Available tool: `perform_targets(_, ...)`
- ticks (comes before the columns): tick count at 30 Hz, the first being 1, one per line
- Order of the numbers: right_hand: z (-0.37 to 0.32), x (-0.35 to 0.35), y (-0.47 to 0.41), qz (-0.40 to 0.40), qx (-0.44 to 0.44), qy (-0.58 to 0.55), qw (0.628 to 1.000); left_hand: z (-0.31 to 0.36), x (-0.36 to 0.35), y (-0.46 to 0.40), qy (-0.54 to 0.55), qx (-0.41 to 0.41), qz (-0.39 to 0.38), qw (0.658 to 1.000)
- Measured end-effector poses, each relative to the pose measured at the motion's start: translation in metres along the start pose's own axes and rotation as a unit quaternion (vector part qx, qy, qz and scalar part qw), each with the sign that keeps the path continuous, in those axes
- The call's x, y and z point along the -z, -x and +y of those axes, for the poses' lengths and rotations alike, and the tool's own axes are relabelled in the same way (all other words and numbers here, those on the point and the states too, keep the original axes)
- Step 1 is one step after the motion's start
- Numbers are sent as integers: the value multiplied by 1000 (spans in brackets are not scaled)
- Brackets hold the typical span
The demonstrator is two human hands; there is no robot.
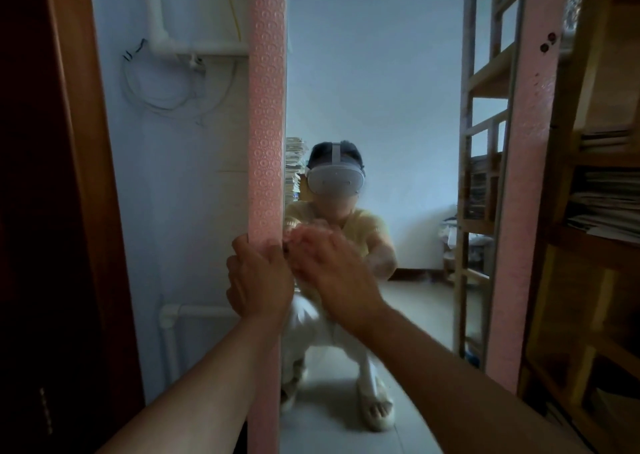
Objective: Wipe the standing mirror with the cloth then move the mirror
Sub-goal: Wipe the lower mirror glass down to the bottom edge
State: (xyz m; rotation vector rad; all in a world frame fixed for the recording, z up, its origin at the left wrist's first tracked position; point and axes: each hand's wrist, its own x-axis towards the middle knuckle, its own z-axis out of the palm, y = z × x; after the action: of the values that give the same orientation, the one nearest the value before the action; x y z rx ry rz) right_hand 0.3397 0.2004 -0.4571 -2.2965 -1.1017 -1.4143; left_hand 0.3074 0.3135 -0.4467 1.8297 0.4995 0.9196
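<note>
left hand [258,277]: fingers curled round the mirror's left pink frame [265,142], gripping | right hand [332,270]: flat at the glass beside it, blurred; can't tell if the cloth is under it | standing mirror [381,90]: upright between wall [173,176] and shelves [595,211] | handling: tall, rigid, likely heavy, glass breakable; hold both side rails
</note>
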Motion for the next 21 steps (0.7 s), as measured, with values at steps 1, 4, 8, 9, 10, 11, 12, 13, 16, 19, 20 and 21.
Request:
perform_targets(1,4,14,-6,5,-14,-29,999,0,0,0,-2,1,-1,1000)
perform_targets(4,34,40,-28,167,-178,-14,970,-2,-2,0,-8,-2,2,1000)
perform_targets(8,21,6,-19,132,-137,128,973,-8,-7,5,-6,-19,21,1000)
perform_targets(9,16,-10,-5,98,-73,130,984,-9,-8,6,-9,-20,24,999)
perform_targets(10,12,-19,13,58,-14,105,993,-11,-7,7,-14,-25,26,999)
perform_targets(11,11,-19,31,17,22,84,996,-13,-7,7,-23,-31,28,999)
perform_targets(12,13,-12,49,-9,24,54,998,-15,-6,7,-32,-39,29,998)
perform_targets(13,20,-2,65,4,1,26,1000,-18,-6,7,-41,-46,32,998)
perform_targets(16,51,41,96,102,-177,12,979,-19,-7,5,-65,-59,39,995)
perform_targets(19,64,63,114,217,-363,-102,900,-18,-14,7,-70,-56,60,994)
perform_targets(20,55,61,117,195,-360,-153,899,-18,-16,8,-66,-52,65,994)
perform_targets(21,46,51,122,151,-342,-199,906,-18,-17,8,-62,-49,70,994)
